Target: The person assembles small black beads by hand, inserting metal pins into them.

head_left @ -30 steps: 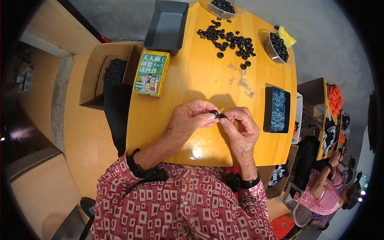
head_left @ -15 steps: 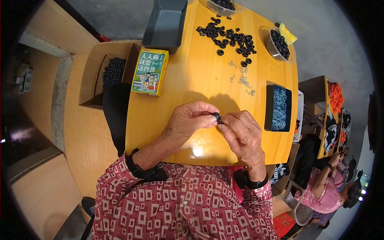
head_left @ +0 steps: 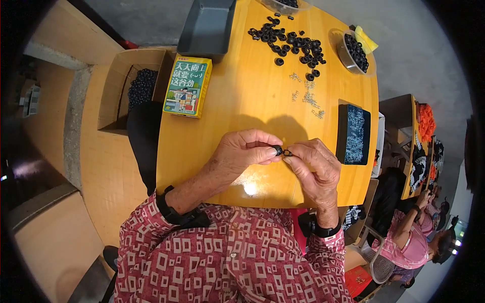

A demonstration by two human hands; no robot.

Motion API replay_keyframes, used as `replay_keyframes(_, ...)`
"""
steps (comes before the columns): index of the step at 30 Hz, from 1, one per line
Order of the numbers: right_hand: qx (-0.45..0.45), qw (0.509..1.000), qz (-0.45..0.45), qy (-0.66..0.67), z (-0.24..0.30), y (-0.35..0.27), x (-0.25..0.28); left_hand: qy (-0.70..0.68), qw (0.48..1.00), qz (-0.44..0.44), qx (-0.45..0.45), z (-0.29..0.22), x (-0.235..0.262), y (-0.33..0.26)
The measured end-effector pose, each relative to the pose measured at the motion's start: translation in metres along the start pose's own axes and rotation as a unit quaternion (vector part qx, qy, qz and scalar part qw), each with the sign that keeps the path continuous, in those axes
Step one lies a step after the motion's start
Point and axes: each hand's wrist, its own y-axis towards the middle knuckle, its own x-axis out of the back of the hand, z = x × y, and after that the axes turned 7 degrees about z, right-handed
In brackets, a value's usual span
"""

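Note:
Over the near half of the yellow table [head_left: 237, 106], my left hand [head_left: 237, 154] pinches a small round black part [head_left: 277, 150] between thumb and fingertips. A small dark loop [head_left: 287, 153] sticks out from that part toward the right. Thumb and index finger of my right hand [head_left: 318, 164] are closed on the loop's right end. Further off lie several loose black round parts with holes [head_left: 295, 48]. Nearer than these is a patch of tiny silvery pieces [head_left: 310, 96]. A dark tray [head_left: 342, 134] of small silvery pieces stands to the right of my right hand.
A yellow and green printed box [head_left: 186, 88] and a grey tray [head_left: 204, 33] stand along the left edge. Clear bowls of black parts, one a round bowl [head_left: 344, 61], sit at the far edge. A cardboard box [head_left: 111, 96] is lower left. Another person [head_left: 406, 240] works at right.
My right hand has shifted slightly right, away from my left. The loop between the fingers now shows. My left hand keeps hold of the black part.

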Motion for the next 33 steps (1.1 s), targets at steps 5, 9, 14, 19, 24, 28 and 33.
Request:
replay_keyframes(5, 0.007, 1.0, 0.006, -0.014, 0.002, 0.003, 0.0, -0.007, 1.0, -0.001, -0.002, 0.004, 0.001, 0.001)
replay_keyframes(9, 0.022, 0.999, 0.022, -0.043, 0.002, 0.003, -0.001, -0.003, 1.0, -0.006, 0.005, 0.003, 0.001, 0.001)
replay_keyframes(14, 0.042, 0.993, 0.042, -0.099, 0.008, 0.004, 0.001, 0.02, 1.0, -0.01, 0.006, 0.004, 0.003, 0.001)
replay_keyframes(19, 0.05, 0.984, 0.066, -0.16, 0.015, 0.006, 0.005, 0.028, 1.0, -0.009, 0.002, 0.004, 0.003, 0.0)
replay_keyframes(24, 0.023, 0.99, 0.07, -0.121, 0.009, 0.003, 0.004, 0.061, 0.998, 0.006, -0.016, 0.006, 0.004, 0.001)
replay_keyframes(28, 0.002, 0.996, 0.052, -0.072, 0.008, 0.003, 0.005, 0.038, 0.999, 0.02, -0.021, 0.005, 0.004, 0.001)
replay_keyframes(33, -0.019, 0.998, 0.035, -0.053, 0.004, 0.0, 0.004, 0.03, 0.999, 0.011, -0.015, 0.005, 0.004, 0.001)
